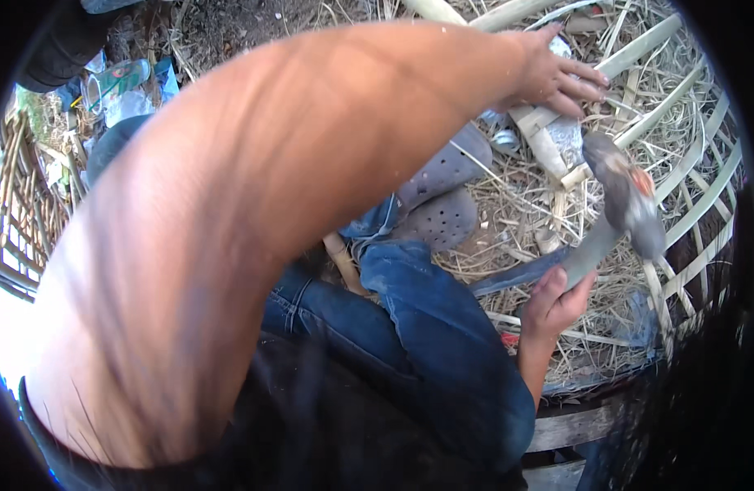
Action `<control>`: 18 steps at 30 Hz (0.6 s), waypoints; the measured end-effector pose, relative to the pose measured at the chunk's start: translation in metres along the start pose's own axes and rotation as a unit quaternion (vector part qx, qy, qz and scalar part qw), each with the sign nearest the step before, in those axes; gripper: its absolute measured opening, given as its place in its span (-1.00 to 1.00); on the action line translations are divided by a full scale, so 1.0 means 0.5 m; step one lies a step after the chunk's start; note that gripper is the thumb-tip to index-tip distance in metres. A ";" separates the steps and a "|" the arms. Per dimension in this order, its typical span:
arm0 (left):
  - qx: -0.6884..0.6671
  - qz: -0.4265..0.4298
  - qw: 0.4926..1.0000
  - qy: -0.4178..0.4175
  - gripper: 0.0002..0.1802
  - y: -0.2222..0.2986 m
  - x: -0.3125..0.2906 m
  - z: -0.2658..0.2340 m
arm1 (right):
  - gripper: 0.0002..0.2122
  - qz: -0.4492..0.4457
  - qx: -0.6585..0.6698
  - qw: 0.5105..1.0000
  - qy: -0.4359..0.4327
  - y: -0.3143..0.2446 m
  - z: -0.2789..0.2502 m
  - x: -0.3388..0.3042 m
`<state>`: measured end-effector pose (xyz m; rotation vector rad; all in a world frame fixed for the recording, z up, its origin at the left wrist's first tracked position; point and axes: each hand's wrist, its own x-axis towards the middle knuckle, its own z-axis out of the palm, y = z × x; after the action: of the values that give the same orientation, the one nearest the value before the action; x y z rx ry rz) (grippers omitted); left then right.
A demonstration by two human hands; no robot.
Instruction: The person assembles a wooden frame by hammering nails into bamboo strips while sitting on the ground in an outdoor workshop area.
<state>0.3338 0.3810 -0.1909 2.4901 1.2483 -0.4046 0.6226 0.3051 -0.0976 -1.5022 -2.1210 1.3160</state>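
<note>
My left arm reaches across the view to the upper right, and my left hand (553,78) is open there, fingers spread over a pale bamboo strip (639,45). Whether it presses on the strip I cannot tell. Lower down, my right hand (553,303) is closed around the greenish-grey handle of a hammer (631,192). Its dark, slightly blurred head has an orange patch and is raised below my left hand. Between them, a short split bamboo piece (545,147) lies on the straw. A long blue-grey flat piece (516,274) lies left of my right hand.
Woven bamboo strips (708,196) curve along the right side. Straw and shavings (508,213) cover the ground. Purple-grey clogs (442,209) and my jeans (442,311) are close by. At the far left are a bamboo lattice (21,213) and litter (123,90).
</note>
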 end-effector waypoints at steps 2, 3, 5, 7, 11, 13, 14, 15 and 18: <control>0.030 -0.010 0.999 -0.027 0.09 0.001 -0.005 -0.013 | -0.79 -0.055 -0.046 0.997 0.006 0.017 0.006 0.003; 0.022 -0.015 0.999 -0.028 0.09 0.004 -0.016 -0.011 | -0.76 -0.017 -0.108 0.992 -0.065 0.018 0.022 0.021; 0.018 -0.013 1.000 -0.017 0.09 0.001 -0.011 -0.006 | -0.70 0.006 -0.182 0.977 -0.114 0.005 0.028 0.029; 0.006 -0.004 1.000 -0.006 0.11 0.010 -0.005 0.000 | -0.70 -0.018 -0.117 0.989 -0.085 -0.026 0.019 0.007; 0.023 -0.001 1.000 -0.021 0.15 0.001 -0.006 -0.013 | -0.70 -0.045 -0.122 0.989 -0.063 0.007 0.017 0.010; -0.003 -0.011 0.999 -0.051 0.15 0.002 -0.016 0.001 | -0.70 0.085 -0.158 0.974 -0.141 0.005 0.025 0.028; 0.008 0.000 1.000 -0.027 0.15 0.005 -0.012 0.005 | -0.70 0.080 -0.154 0.975 -0.140 0.004 0.023 0.025; 0.003 -0.003 1.000 0.000 0.14 -0.001 -0.007 0.008 | -0.71 0.029 -0.113 0.989 -0.091 0.001 0.013 0.013; 0.003 0.001 1.000 0.008 0.11 -0.002 0.005 0.001 | -0.74 -0.027 -0.016 0.999 -0.008 0.004 0.008 -0.004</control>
<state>0.3344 0.3829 -0.1923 2.5047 1.2515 -0.3882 0.6225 0.3013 -0.1008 -1.4415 -2.1876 1.2859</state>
